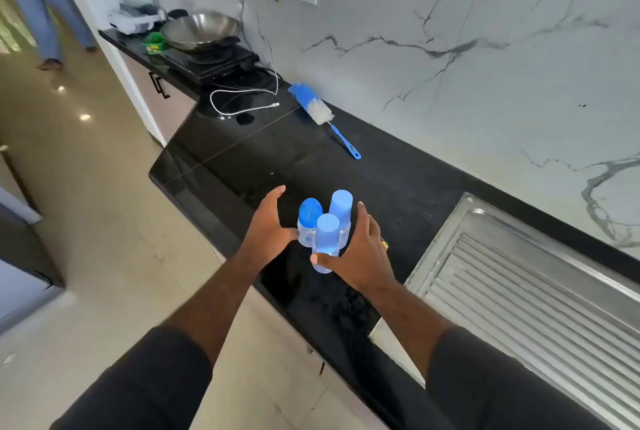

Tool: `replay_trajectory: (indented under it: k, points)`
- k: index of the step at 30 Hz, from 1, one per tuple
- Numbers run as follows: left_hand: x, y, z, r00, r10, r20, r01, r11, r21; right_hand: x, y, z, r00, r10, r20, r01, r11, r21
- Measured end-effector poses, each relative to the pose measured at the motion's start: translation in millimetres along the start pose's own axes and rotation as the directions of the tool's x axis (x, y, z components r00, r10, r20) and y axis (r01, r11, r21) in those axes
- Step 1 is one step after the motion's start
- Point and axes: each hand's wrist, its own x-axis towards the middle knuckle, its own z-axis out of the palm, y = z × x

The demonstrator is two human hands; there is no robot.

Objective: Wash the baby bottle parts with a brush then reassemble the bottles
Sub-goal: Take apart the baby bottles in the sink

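On the black stone bench (398,187), three clear blue-capped baby bottles (325,228) cluster; left grip (268,225) spread, touching; right grip (360,256) curled round them; seemingly gathering; next, uncapping, fetching far blue-white brush (320,110).

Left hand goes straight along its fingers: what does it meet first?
Likely the bottle brush, across bare counter; the left hand points past the bottles. Depth is unclear.

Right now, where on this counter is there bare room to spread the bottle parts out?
Bare black counter lies between the baby bottles and the bottle brush, and right of the bottles up to the steel drainboard. The far end is crowded: white cable, induction hob, wok.
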Motion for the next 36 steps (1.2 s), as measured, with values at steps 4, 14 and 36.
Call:
replay_trajectory:
  k: [4,14,36]
  points:
    - [15,-6,0,0.994,0.052,0.093,-0.052,0.999,0.001,2,-5,2,0.972,0.073,-0.224,-0.082,0.996,-0.031]
    - [25,-10,10,0.972,0.129,0.197,-0.146,0.986,0.075,7,-10,22,0.959,0.002,-0.284,-0.031,0.995,-0.098]
    - [-159,89,196,0.695,0.456,0.557,-0.466,0.875,-0.135,-269,180,-150,0.691,0.536,-0.486,-0.513,0.836,0.194]
